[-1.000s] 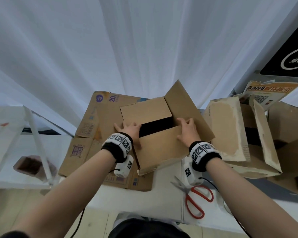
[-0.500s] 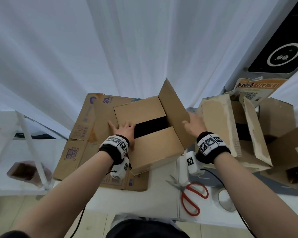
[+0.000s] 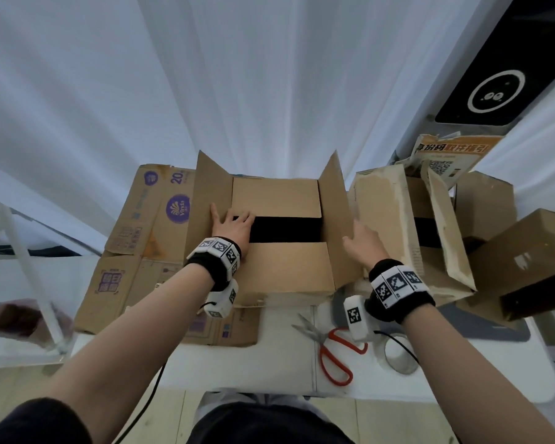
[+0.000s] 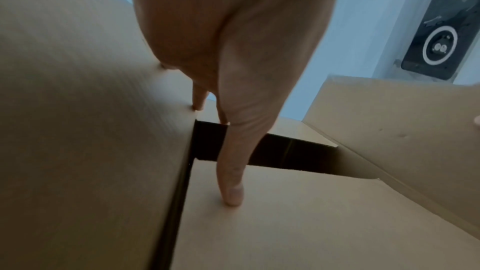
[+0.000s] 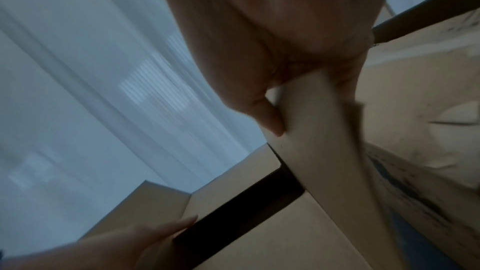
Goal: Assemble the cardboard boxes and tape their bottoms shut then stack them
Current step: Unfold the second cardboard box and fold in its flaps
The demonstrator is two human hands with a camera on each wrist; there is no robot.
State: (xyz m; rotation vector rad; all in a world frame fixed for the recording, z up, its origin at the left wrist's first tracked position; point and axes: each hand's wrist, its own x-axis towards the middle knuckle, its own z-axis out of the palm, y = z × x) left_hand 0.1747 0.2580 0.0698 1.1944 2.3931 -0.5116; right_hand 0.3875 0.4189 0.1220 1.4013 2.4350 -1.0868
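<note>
A plain brown cardboard box (image 3: 282, 270) stands before me on the table. Its two inner flaps are folded flat with a dark gap (image 3: 285, 229) between them. The left flap (image 3: 205, 203) and the right flap (image 3: 334, 200) stand upright. My left hand (image 3: 234, 221) lies spread at the gap's left end, fingers straight; its thumb (image 4: 231, 192) presses the near inner flap and its other fingers touch the left flap (image 4: 91, 110). My right hand (image 3: 361, 243) pinches the right flap (image 5: 319, 141) at its edge, thumb inside and fingers behind.
Flattened printed cardboard (image 3: 141, 238) lies under and left of the box. Red-handled scissors (image 3: 334, 357) and a tape roll (image 3: 398, 355) lie near the table's front edge. Worn open boxes (image 3: 388, 219) and a brown box (image 3: 526, 261) crowd the right. A white curtain hangs behind.
The box has turned square to me. The left flap has come up. My right hand left the near inner flap and took hold of the right flap, which now stands more upright.
</note>
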